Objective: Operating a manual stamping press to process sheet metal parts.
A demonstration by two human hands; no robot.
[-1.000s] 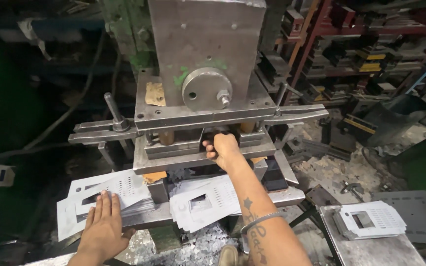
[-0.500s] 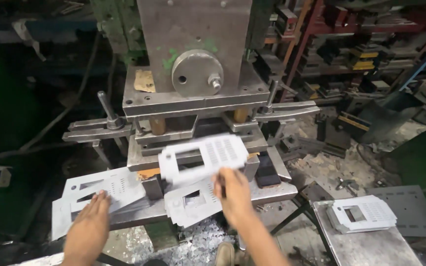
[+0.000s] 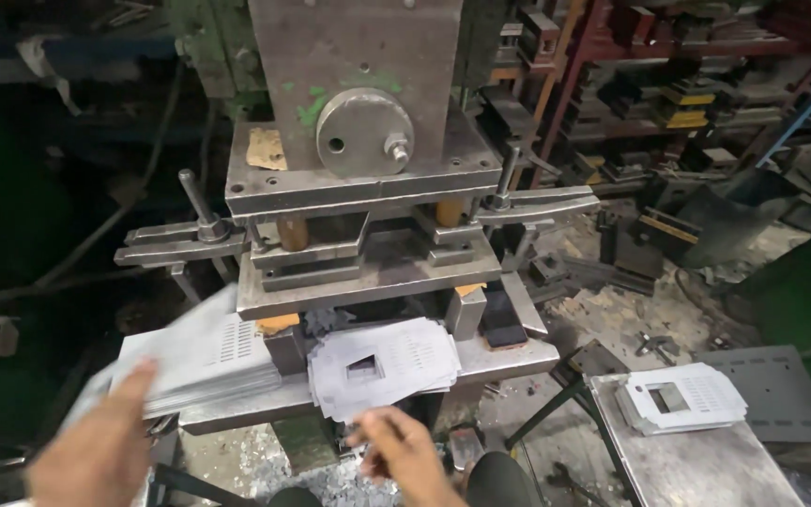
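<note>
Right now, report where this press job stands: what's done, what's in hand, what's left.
Done: a small pile of punched plates on the side table. In hand: left hand on a blurred sheet; right hand empty, below the middle stack. Left: both stacks by the press.

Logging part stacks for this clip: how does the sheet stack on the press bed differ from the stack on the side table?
The press-bed stack is fanned and messy, close to the right hand; the side-table stack is smaller, squarer and away from both hands. Both are pale punched sheets with a rectangular window.
</note>
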